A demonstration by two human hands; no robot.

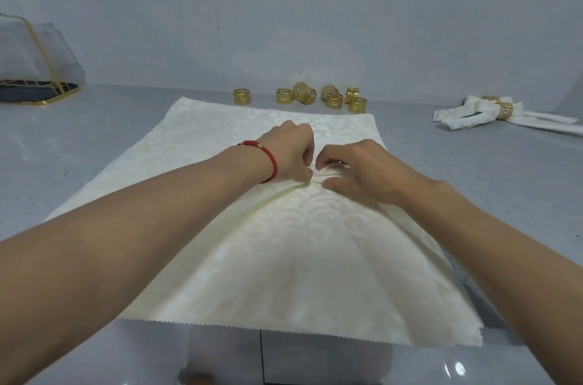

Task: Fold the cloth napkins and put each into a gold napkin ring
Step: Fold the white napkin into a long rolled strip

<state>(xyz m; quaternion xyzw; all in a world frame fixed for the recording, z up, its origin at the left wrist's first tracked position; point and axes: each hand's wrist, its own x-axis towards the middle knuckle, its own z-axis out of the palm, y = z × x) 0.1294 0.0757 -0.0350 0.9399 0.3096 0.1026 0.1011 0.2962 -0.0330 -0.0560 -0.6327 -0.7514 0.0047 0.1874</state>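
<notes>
The grey countertop (94, 144) is being used as the work surface, and everything else is placed relative to the big cream napkin (284, 258) spread across the middle of it. The near edge of the napkin is hanging slightly past the counter's front edge, which is worth watching — a hard tug toward the body looks likely to drag the whole cloth off.

Just behind the napkin's far edge, a loose cluster of gold napkin rings (315, 95) is waiting. Off to its far right, finished napkins (492, 113) are already lying threaded through rings. Far left of it, a clear gold-trimmed cover (34, 53) is standing on a dark tray.

At the napkin's centre the cloth is being gathered into small pleats. It's being pinched by the left hand (290, 154), the one wearing the red bracelet (268, 157), with fingers curled onto the bunched fabric, and the same bunch is being nipped by the right hand (356, 170) from the other side, fingertips nearly touching.

To do this well, the pleats should probably be kept even and the pinch held tight — then the centre can be lifted so the corners are falling evenly before a ring is picked.
</notes>
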